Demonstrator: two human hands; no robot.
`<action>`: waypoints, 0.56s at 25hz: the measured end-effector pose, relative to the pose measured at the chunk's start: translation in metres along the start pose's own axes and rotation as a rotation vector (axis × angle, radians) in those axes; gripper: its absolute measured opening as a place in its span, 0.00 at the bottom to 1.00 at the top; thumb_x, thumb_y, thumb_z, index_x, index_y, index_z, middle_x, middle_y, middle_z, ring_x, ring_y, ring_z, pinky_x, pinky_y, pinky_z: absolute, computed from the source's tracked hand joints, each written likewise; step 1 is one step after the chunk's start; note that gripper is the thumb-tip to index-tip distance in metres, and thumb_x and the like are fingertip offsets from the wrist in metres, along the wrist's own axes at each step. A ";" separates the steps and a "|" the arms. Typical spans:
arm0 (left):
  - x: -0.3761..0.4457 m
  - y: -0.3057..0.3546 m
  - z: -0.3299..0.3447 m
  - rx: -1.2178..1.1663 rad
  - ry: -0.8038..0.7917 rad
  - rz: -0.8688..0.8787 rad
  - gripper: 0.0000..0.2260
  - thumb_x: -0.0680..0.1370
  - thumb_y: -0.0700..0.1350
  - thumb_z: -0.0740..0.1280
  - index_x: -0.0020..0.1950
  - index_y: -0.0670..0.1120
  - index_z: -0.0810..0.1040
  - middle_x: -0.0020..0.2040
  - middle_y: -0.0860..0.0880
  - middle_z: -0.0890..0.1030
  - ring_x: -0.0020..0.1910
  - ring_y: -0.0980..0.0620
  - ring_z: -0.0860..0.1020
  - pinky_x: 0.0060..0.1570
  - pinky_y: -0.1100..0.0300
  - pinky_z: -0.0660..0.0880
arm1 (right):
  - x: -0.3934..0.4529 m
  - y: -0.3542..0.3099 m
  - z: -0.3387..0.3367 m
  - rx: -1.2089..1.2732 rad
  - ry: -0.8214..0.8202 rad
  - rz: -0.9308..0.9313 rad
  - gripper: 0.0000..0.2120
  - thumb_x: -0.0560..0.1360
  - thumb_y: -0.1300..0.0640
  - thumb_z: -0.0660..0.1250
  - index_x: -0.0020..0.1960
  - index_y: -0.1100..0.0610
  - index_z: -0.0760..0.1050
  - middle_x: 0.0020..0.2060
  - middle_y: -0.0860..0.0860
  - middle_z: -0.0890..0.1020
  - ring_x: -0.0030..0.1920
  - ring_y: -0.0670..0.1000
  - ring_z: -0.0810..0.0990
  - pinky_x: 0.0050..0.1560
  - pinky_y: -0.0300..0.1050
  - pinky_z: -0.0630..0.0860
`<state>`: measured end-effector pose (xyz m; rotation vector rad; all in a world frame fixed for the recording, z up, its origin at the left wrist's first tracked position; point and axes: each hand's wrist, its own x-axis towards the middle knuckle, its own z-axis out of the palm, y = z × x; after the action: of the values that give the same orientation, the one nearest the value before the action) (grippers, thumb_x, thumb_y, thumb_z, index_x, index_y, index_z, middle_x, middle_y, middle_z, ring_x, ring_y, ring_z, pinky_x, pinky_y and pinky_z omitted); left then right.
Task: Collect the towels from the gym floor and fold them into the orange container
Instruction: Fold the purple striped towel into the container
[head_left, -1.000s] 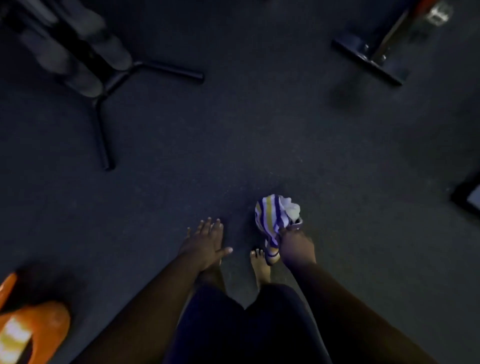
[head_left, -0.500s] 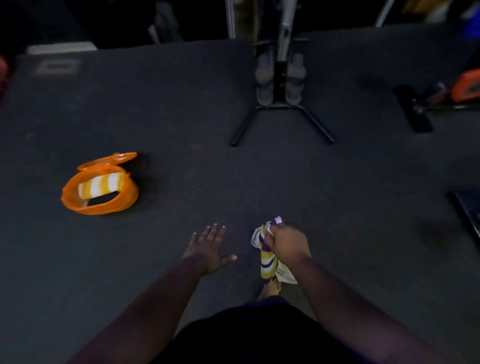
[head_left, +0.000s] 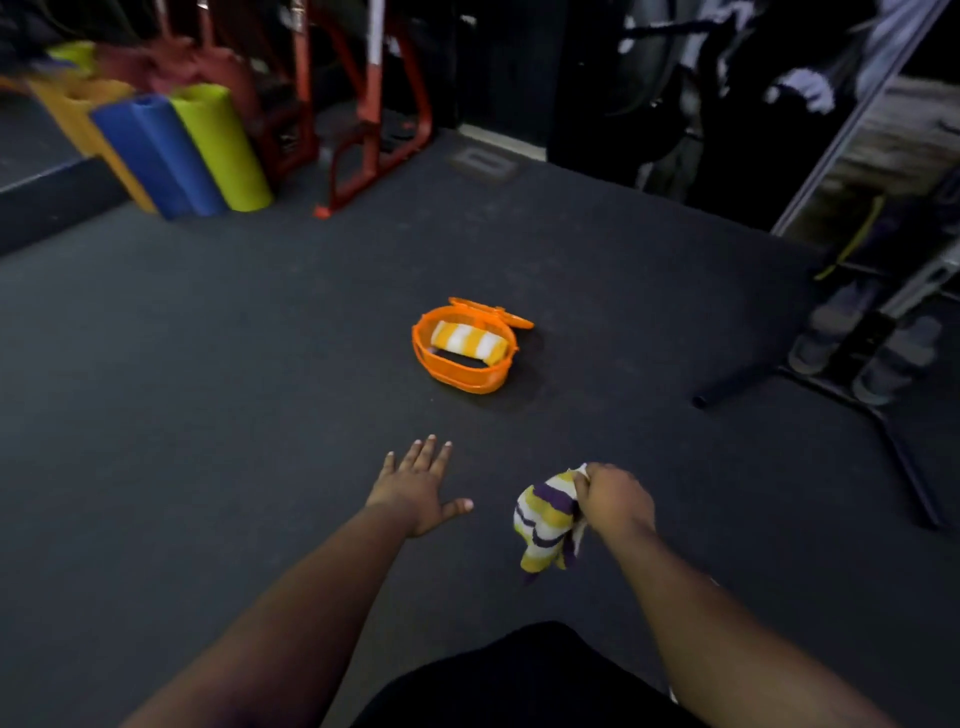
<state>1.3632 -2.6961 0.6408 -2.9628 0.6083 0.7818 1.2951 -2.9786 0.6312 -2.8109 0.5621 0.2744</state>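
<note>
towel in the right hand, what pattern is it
White, yellow and purple stripes, seen in the head view.

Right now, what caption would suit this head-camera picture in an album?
Right hand grips a striped towel, left hand open, orange container with a folded towel ahead.

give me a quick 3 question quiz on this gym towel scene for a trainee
1. True or false: the left hand holds a towel.
2. What lies in the orange container? A) a yellow and white striped towel B) a water bottle C) nothing
3. Fill in: the right hand grips a bunched striped ____.

Key:
1. False: its fingers are spread and it holds nothing.
2. A: the yellow and white towel.
3. towel
</note>
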 end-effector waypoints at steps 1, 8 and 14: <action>-0.005 -0.027 -0.005 -0.022 0.020 -0.035 0.46 0.77 0.75 0.52 0.83 0.51 0.37 0.84 0.47 0.39 0.83 0.48 0.41 0.80 0.40 0.44 | 0.008 -0.027 0.000 -0.002 0.009 -0.025 0.17 0.82 0.44 0.55 0.57 0.52 0.78 0.56 0.53 0.81 0.57 0.57 0.79 0.50 0.48 0.75; 0.016 -0.154 -0.041 -0.094 0.110 -0.174 0.45 0.77 0.75 0.51 0.83 0.51 0.37 0.84 0.48 0.39 0.83 0.48 0.41 0.80 0.41 0.44 | 0.089 -0.180 0.007 0.229 -0.024 -0.208 0.14 0.82 0.45 0.61 0.44 0.54 0.77 0.45 0.53 0.81 0.49 0.56 0.80 0.44 0.49 0.73; 0.073 -0.234 -0.084 -0.115 0.073 -0.240 0.52 0.66 0.80 0.41 0.83 0.52 0.37 0.84 0.48 0.40 0.83 0.48 0.42 0.80 0.42 0.45 | 0.168 -0.287 0.006 0.998 -0.147 -0.347 0.17 0.82 0.51 0.65 0.38 0.60 0.72 0.32 0.47 0.72 0.36 0.41 0.69 0.41 0.48 0.68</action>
<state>1.5484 -2.5157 0.6602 -3.0995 0.2090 0.7121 1.5616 -2.7802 0.6483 -1.8455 0.0980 0.0818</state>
